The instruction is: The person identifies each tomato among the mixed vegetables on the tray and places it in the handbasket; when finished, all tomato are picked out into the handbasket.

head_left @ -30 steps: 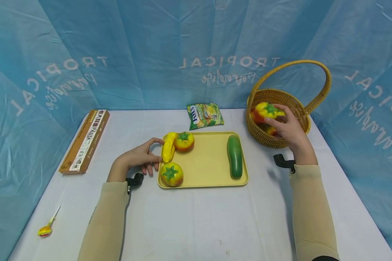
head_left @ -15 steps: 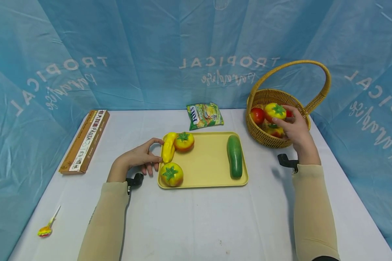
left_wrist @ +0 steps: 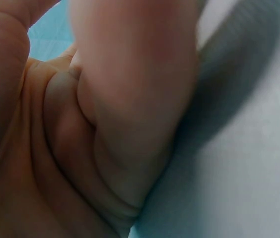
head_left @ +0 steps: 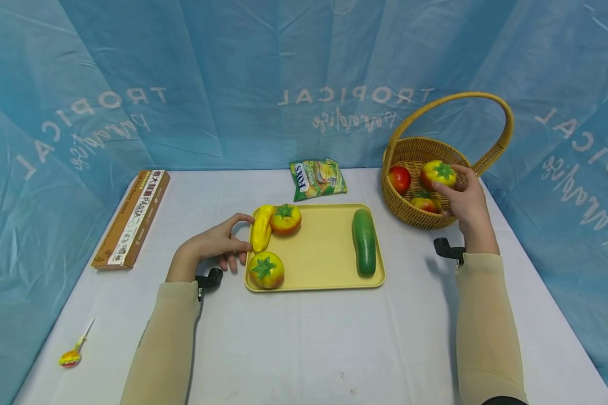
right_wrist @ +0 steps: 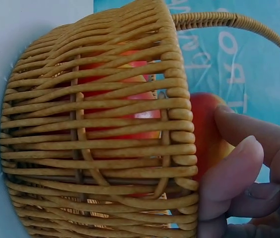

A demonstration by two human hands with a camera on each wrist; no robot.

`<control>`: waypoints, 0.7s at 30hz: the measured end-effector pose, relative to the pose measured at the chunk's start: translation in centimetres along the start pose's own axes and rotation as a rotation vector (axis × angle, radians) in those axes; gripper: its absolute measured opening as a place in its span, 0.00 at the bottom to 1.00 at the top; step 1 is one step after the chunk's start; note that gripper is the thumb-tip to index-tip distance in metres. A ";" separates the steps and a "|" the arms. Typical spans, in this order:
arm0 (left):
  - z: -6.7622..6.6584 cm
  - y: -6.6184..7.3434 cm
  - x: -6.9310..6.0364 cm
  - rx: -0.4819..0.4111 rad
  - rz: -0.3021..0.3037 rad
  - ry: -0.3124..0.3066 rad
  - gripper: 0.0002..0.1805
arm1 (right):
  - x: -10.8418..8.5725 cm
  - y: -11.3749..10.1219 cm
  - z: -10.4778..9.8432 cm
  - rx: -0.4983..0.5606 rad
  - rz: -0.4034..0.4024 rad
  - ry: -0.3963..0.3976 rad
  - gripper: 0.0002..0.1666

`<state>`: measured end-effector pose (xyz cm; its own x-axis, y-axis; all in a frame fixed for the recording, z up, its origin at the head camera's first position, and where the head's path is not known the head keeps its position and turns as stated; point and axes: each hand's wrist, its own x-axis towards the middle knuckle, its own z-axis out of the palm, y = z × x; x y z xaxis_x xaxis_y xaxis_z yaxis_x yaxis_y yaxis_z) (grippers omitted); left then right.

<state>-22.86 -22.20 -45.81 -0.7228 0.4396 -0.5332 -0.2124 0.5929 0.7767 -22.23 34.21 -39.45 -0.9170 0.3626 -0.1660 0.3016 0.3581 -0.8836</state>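
My right hand (head_left: 467,194) holds a yellow-red tomato (head_left: 438,175) with a green star-shaped top, just over the wicker basket (head_left: 410,212). In the right wrist view, thumb and fingers grip that tomato at the basket's rim. Inside the basket lie a red, apple-like fruit (head_left: 399,179) and another yellow-red fruit (head_left: 425,203). My left hand (head_left: 211,243) rests at the left rim of the yellow tray (head_left: 314,284), its thumb and index finger spread beside a banana (head_left: 262,229). Two more yellow-red tomatoes, one at the back (head_left: 286,220) and one in front (head_left: 266,271), lie beside the banana.
A green cucumber (head_left: 365,243) lies at the tray's right end. Behind the tray sits a green snack packet (head_left: 318,179). A brown pasta box (head_left: 132,219) and a lollipop (head_left: 72,355) lie to the left. The basket's tall handle (head_left: 453,98) arches over its opening.
My right hand has moved to the right over the basket with the tomato, uncovering the red fruit at the basket's left. My left hand has stayed in place.
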 end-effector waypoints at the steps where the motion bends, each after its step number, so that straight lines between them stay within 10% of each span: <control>1: 0.0 0.0 0.0 -0.002 -0.001 0.001 0.44 | 0.0 0.0 0.0 -0.001 -0.001 0.002 0.47; 21: 0.0 0.0 0.1 0.004 0.001 0.000 0.44 | 0.0 -0.1 0.1 0.016 0.014 0.032 0.50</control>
<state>-22.94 -22.20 -45.87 -0.7230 0.4399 -0.5327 -0.2091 0.5955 0.7756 -22.30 34.05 -39.41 -0.9038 0.3949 -0.1650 0.3103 0.3393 -0.8880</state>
